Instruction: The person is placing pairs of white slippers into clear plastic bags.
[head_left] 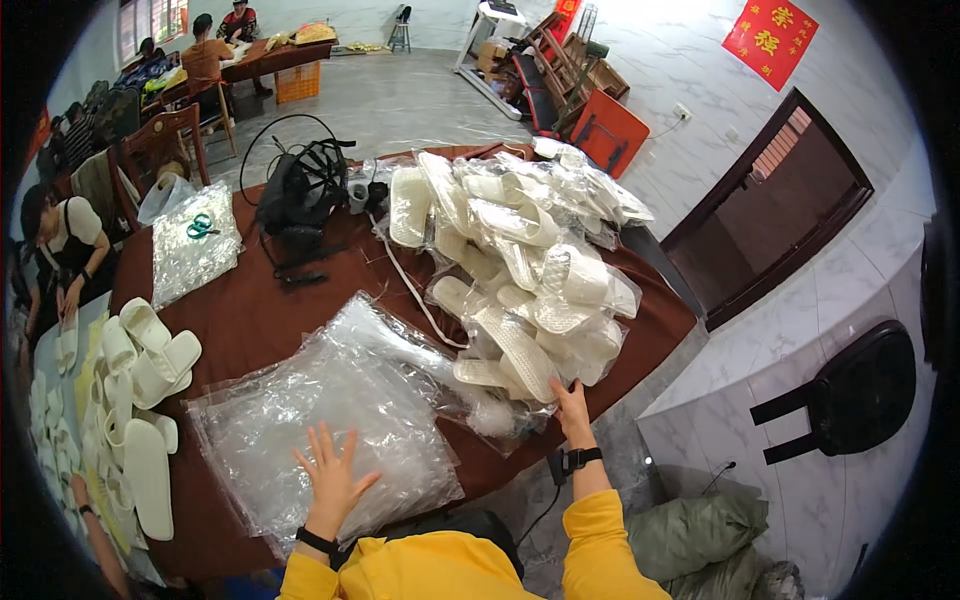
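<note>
My left hand (330, 478) lies flat with fingers spread on a stack of clear plastic bags (330, 420) at the near edge of the dark red table (260, 320). My right hand (572, 405) reaches up to the near end of a big heap of white slippers (520, 270) wrapped in clear plastic, and its fingers touch the lowest slipper. Whether it grips that slipper is hard to tell. Both sleeves are yellow, and each wrist carries a dark band.
A black headset with cables (300, 205) lies at the table's far side. Another bag pile with green scissors (200, 228) is at far left. Loose white slippers (140, 400) are piled left. People sit at left and behind. A black chair (850, 395) stands right.
</note>
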